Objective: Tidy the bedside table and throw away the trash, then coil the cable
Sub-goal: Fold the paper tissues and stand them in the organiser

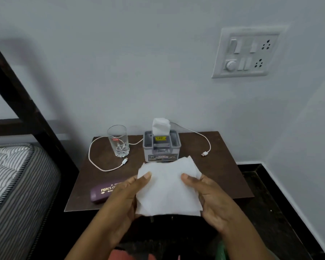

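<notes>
White tissue [167,190] held spread above counter [225,166] front edge, left hand [124,197] and right hand [214,201] gripping opposite sides, fingers [145,176] pinching it, white cable [204,153] uncoiled along back edge behind drinking glass [118,141] and grey tissue box [161,149], purple spectacle case [101,194] front left.

White tissue [167,186] between both hands' grips above bedside table [223,166]

Table [223,175]: glass [118,140], cable [124,161], dispenser [161,147], case [101,192]

White tissue [168,186] spread flat, held above desk [223,177] front edge. White cable [204,153] uncoiled, sprawled across desk's back half.
</notes>
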`<state>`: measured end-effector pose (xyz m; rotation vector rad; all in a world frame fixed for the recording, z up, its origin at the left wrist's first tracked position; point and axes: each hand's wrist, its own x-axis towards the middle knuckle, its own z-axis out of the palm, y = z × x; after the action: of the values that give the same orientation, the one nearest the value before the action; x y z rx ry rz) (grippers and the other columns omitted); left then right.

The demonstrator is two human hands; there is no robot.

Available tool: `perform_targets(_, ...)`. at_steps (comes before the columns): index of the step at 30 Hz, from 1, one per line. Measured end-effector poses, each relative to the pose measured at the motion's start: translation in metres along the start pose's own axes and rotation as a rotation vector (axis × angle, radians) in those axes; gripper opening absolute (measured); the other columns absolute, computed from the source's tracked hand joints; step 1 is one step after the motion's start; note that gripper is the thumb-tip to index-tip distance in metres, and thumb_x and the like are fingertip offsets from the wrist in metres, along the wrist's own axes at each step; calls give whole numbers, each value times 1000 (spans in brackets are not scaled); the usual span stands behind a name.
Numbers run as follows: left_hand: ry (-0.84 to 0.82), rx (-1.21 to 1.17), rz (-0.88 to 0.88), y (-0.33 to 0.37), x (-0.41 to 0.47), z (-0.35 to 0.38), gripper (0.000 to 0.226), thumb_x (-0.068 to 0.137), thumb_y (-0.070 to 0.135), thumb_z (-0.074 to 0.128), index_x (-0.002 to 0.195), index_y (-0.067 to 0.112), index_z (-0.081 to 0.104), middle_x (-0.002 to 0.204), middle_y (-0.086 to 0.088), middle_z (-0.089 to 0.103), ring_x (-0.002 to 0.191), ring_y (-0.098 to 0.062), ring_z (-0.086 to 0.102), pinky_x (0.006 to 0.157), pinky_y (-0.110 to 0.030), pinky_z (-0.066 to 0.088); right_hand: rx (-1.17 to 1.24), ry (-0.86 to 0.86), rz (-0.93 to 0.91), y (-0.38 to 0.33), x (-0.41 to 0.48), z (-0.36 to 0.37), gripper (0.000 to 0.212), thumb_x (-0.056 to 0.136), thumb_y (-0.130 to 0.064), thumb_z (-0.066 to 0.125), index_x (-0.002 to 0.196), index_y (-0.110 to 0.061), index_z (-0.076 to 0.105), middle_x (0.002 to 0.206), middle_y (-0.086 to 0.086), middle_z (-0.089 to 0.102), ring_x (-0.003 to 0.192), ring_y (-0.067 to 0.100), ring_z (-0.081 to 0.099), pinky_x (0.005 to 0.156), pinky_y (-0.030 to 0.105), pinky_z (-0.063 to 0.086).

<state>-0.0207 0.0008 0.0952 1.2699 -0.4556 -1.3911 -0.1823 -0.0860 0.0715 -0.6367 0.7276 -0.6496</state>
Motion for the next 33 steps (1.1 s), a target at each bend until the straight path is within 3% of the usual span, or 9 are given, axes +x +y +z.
perform_targets(6,5,136,43,4,-19,-8,30,80,9,62,109,2,67,101,-18,73,96,-34,68,78,-36,56,-148,-14,6,-3,-19,10,33,81,-8,61,113,-3,62,111,19,69,100,29,67,78,34,59)
perform_targets(9,-4,110,138,11,-30,-9,27,84,4,57,108,6,68,102,-16,74,92,-29,70,75,-34,58,-215,-36,-98,-13,-32,17,26,82,2,58,108,-1,65,105,18,71,91,27,70,73,34,60)
perform_targets(12,-38,5,207,20,-44,-8,25,83,1,53,99,7,72,99,-14,74,85,-23,72,72,-30,59,-406,-58,-256,-26,-52,27,22,80,6,58,93,-6,72,98,10,74,88,21,71,71,32,60)
perform_targets(14,-32,-28,224,23,-52,-8,32,85,-2,47,81,10,75,88,-11,75,71,-18,72,60,-25,60,-584,-57,-379,-32,-63,34,38,80,18,50,75,-9,75,93,2,76,85,16,71,66,27,59)
perform_targets(16,-24,-47,213,25,-60,-8,41,89,-5,39,76,13,74,85,-9,75,65,-16,71,53,-26,58,-677,-59,-490,-35,-70,39,43,78,23,45,64,-7,72,91,-1,76,84,15,71,64,25,57)
perform_targets(20,-71,-138,142,29,-72,-9,37,91,14,34,100,5,69,96,-14,75,73,-24,73,59,-38,59,-844,-65,-660,-31,-75,42,46,78,23,45,64,-11,72,95,-1,73,91,14,68,74,30,57)
perform_targets(25,-152,-72,-35,39,-71,-15,74,84,66,32,111,6,65,111,-14,71,99,-31,65,76,-39,52,-891,-145,-734,-32,-78,42,45,76,16,53,60,-22,70,101,-7,69,97,9,64,73,17,50)
perform_targets(28,-257,28,-151,46,-66,-11,85,75,74,40,116,4,63,116,-18,67,100,-31,62,80,-39,46,-927,-184,-687,-34,-78,42,46,74,18,54,56,-22,67,104,-11,65,99,2,61,72,12,48)
perform_targets(33,-406,257,-215,45,-63,0,44,83,43,56,106,8,71,101,-12,73,78,-16,72,63,-23,56,-975,-263,-630,-37,-76,42,54,74,25,50,53,-22,68,105,-12,63,102,-1,59,76,11,46)
